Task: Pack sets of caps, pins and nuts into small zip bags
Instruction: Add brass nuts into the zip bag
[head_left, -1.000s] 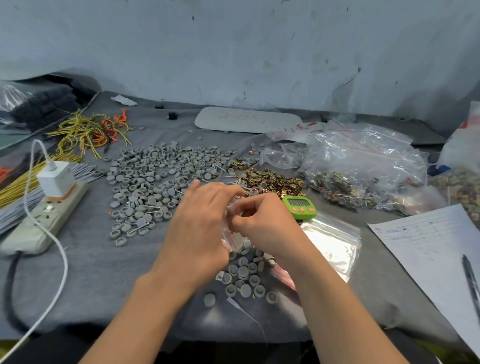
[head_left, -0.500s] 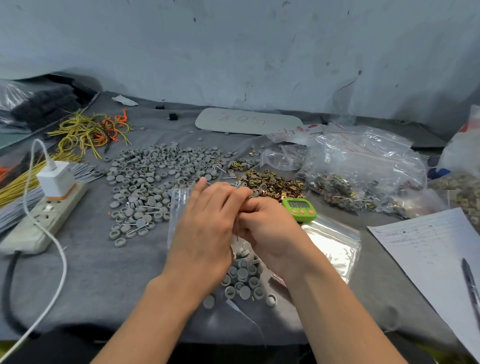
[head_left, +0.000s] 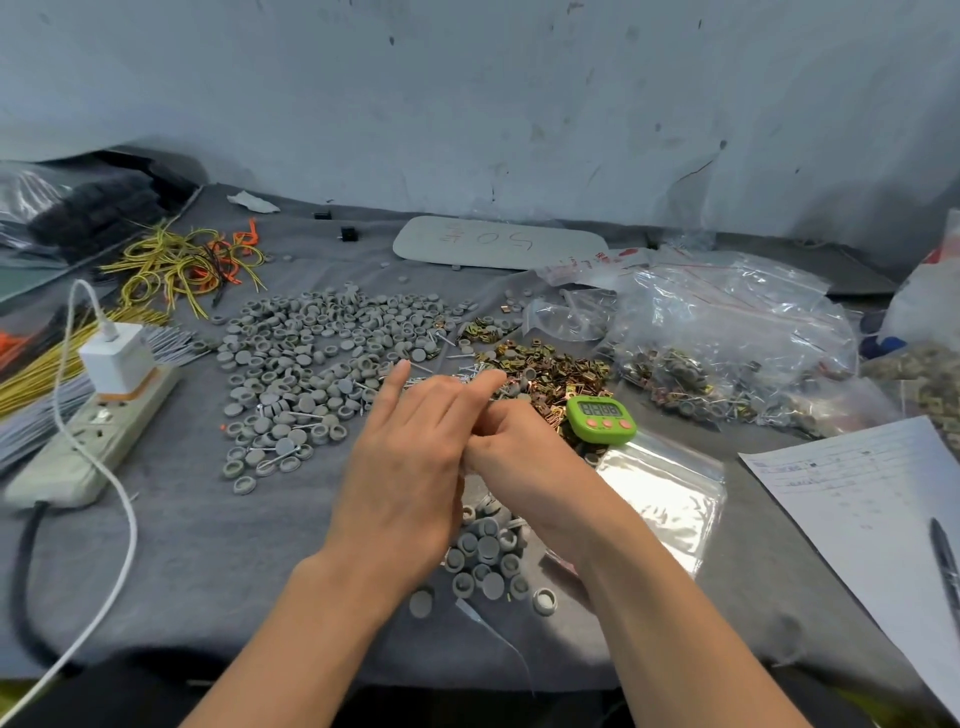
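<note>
Touching over caps (head_left: 485, 551) near the table's (head_left: 208, 597) front edge — both hands (head_left: 410, 457) (head_left: 524, 460).

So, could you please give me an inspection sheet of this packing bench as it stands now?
Surface: grey cloth-covered table, strewn with parts.
Job's things: wide spread of grey caps with pins among them; brass nuts; small cap heap between the forearms; empty zip bags; large clear bags holding parts.
Clutter: green timer, paper sheet, pen, grey plate.
Grippers: left hand and right hand pressed together above the heap, the right one curled; anything held is hidden.
Cables: power strip with white charger and white cable; black cable; yellow wires.
Surroundings: scuffed wall.
</note>
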